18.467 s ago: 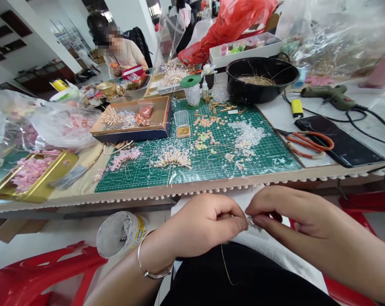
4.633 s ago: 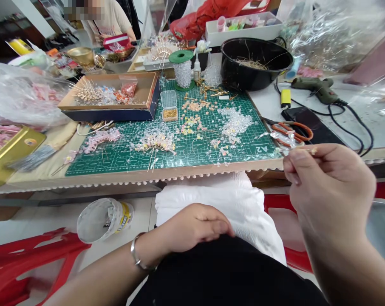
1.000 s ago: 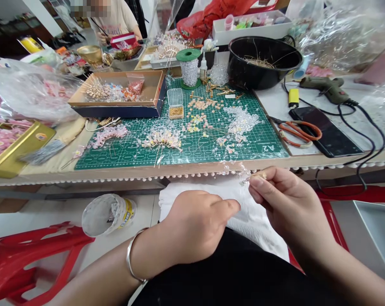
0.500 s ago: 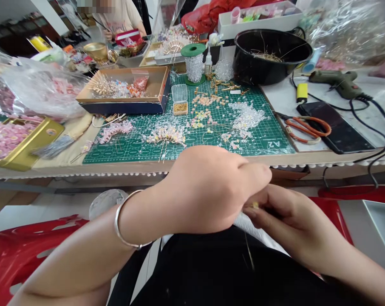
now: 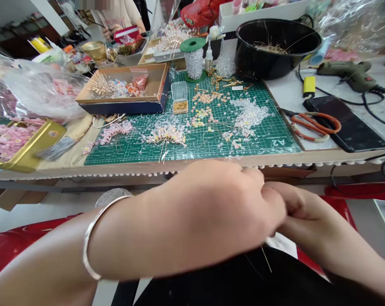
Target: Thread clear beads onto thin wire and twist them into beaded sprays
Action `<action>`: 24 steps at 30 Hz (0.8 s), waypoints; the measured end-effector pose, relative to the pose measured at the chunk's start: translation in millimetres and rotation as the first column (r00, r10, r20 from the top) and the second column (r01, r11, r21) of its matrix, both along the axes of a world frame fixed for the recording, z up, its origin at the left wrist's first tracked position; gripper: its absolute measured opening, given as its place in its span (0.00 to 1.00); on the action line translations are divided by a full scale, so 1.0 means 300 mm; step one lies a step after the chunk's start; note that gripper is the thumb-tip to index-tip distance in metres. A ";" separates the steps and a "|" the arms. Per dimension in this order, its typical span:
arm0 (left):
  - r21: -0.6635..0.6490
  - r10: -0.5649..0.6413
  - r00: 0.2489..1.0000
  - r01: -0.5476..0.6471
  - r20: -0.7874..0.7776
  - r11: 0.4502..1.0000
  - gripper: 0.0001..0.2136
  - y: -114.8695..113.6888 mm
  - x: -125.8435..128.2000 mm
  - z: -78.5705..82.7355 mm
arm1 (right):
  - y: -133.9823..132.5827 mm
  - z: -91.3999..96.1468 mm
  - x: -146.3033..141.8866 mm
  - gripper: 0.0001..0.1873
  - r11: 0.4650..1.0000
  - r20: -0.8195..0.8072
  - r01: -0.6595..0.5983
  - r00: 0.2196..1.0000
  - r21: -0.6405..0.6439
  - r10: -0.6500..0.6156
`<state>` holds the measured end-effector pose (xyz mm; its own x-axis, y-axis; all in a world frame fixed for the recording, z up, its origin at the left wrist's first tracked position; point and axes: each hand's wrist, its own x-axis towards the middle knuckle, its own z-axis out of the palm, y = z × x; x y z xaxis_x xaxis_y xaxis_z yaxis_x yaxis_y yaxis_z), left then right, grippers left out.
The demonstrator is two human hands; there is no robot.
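Observation:
My left hand (image 5: pixel 224 204), with a silver bangle on its wrist, is closed and turned with its back up, reaching across above my lap. It meets my right hand (image 5: pixel 299 210), whose fingers are bent inward and closed too. A thin gold wire (image 5: pixel 266 259) pokes out below the joined fingers. The fingertips and whatever sits on the wire there are hidden behind my left hand. Beyond the hands, on the green cutting mat (image 5: pixel 192 153), lie a beaded hair comb (image 5: pixel 167 135), pink and yellow flower beads (image 5: pixel 202 117) and clear beads (image 5: pixel 248 114).
Scissors (image 5: pixel 316 125) and a phone (image 5: pixel 348 123) lie at the right, near a glue gun (image 5: pixel 348 74) with its cord. Behind the mat stand a black basin (image 5: pixel 275 70), a bead spool (image 5: pixel 194 63) and a cardboard tray (image 5: pixel 122 104). A person (image 5: pixel 119 17) sits across the table.
My left hand has moved right and slightly down, with the forearm nearer the camera. It now covers the right fingertips and the small yellow piece seen there before. The wire end has shifted right.

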<state>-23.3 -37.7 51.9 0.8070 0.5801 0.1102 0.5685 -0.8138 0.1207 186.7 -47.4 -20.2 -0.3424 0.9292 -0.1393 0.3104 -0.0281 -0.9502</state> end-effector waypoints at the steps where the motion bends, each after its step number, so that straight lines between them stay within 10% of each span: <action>1: -0.050 -0.081 0.997 0.080 -0.018 0.996 0.07 0.021 0.002 0.009 | -0.003 -0.001 0.005 0.18 0.998 -0.016 -0.054 0.998 -0.021 0.053; 9: -0.503 -0.116 0.979 0.187 0.170 0.844 0.07 0.145 0.015 0.023 | -0.026 0.008 0.065 0.13 0.938 -0.070 -0.346 0.936 0.002 0.345; 11: -0.711 0.031 0.970 0.155 0.241 0.686 0.06 0.168 0.013 -0.007 | -0.019 0.021 0.064 0.10 0.918 -0.007 -0.363 0.930 0.160 0.369; 14: -0.928 0.240 0.924 0.223 0.299 0.297 0.06 0.190 0.010 -0.096 | -0.007 0.030 0.059 0.07 0.873 0.070 -0.325 0.944 0.365 0.322; 19: -0.856 0.533 0.806 0.446 0.257 -0.262 0.10 0.118 0.050 -0.304 | -0.009 -0.012 0.059 0.08 0.871 0.038 -0.188 0.981 0.453 0.192; 21: -0.794 0.643 0.741 0.504 0.194 -0.341 0.12 0.069 0.075 -0.357 | -0.016 -0.037 0.054 0.08 0.899 -0.019 -0.113 0.991 0.423 0.134; 24: -0.782 0.720 0.668 0.546 0.188 -0.302 0.13 0.025 0.096 -0.364 | -0.022 -0.065 0.039 0.05 0.923 -0.075 0.035 0.997 0.383 -0.007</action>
